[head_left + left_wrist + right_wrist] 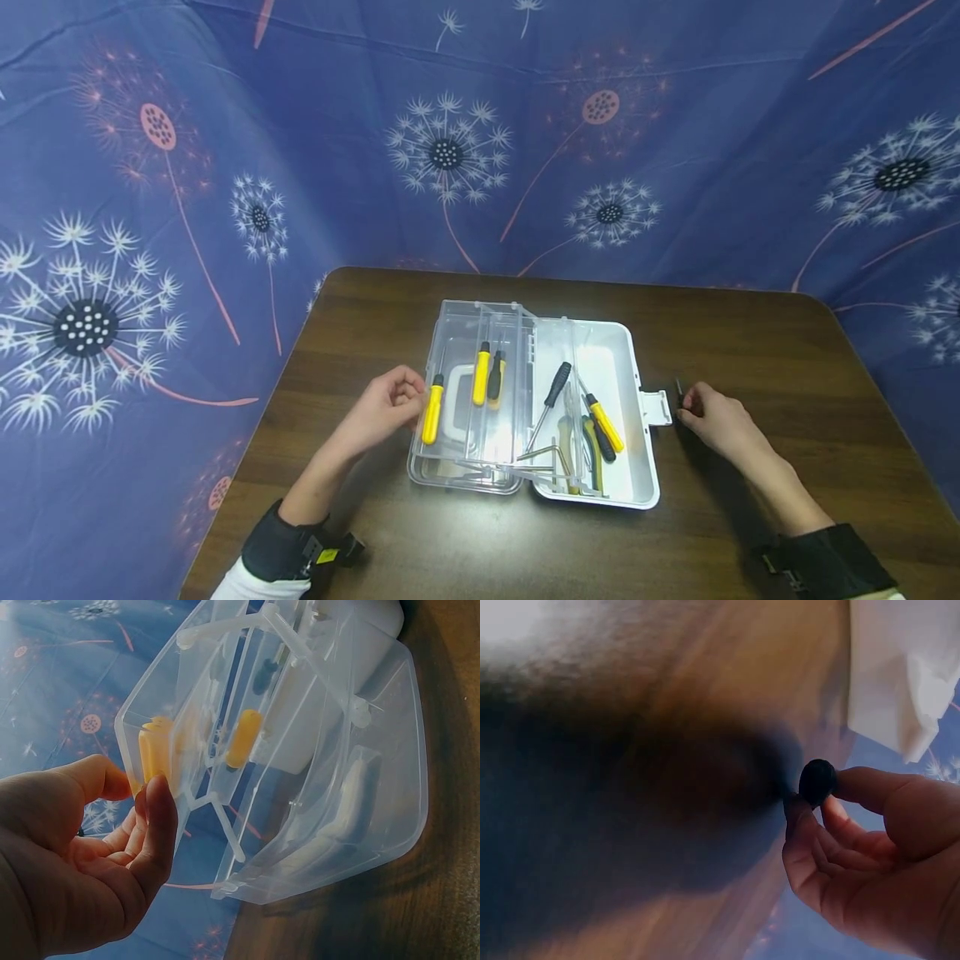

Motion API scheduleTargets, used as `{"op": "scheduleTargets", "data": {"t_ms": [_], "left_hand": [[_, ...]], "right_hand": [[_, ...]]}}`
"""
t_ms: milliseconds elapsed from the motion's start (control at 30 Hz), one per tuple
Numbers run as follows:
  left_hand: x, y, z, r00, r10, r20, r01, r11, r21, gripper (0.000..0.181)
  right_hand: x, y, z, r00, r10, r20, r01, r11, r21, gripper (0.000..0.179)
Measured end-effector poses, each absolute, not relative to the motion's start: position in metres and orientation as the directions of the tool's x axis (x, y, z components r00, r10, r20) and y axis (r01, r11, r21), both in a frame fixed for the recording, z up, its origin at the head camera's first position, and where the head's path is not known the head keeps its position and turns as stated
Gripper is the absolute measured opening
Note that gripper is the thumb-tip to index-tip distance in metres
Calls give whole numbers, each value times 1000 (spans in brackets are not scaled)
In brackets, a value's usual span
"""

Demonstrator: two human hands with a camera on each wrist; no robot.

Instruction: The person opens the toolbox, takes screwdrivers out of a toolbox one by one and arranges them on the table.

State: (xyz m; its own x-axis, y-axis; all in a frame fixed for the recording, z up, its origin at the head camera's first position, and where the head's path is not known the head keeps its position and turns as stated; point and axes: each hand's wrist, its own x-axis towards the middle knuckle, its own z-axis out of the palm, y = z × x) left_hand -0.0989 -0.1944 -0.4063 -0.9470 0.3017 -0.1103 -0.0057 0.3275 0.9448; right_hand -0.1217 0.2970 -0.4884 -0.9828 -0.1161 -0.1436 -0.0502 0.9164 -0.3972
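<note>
My left hand (386,408) pinches the left edge of a raised clear plastic tray (471,312), beside a yellow-handled screwdriver (432,410) lying in it. The left wrist view shows thumb and fingertips at the tray wall (129,724). Two more screwdrivers, one yellow (481,375) and one black and yellow (495,377), lie in the trays. To the right of the white toolbox base (647,492), my right hand (716,417) pinches a small black object with a rounded end (817,781). Its kind is unclear; the fingers hide part of it.
In the base lie a black screwdriver (557,387), a yellow screwdriver (606,423), pliers (595,462) and hex keys (558,454). A white latch flap (657,408) sticks out right. The clear lid (450,481) lies left on the wooden table (360,317); a patterned cloth hangs behind.
</note>
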Motion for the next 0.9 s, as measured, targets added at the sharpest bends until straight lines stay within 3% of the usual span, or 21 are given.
{"op": "scheduleTargets", "data": {"t_ms": [667, 900], "left_hand": [[-100, -195, -407, -944, 309, -114, -5, 332, 943, 17], [-99, -195, -405, -945, 306, -117, -7, 338, 941, 16]], "right_hand": [[-118, 311, -487, -980, -93, -173, -20, 922, -386, 19], [-115, 293, -470, -994, -98, -44, -73, 919, -387, 15]]}}
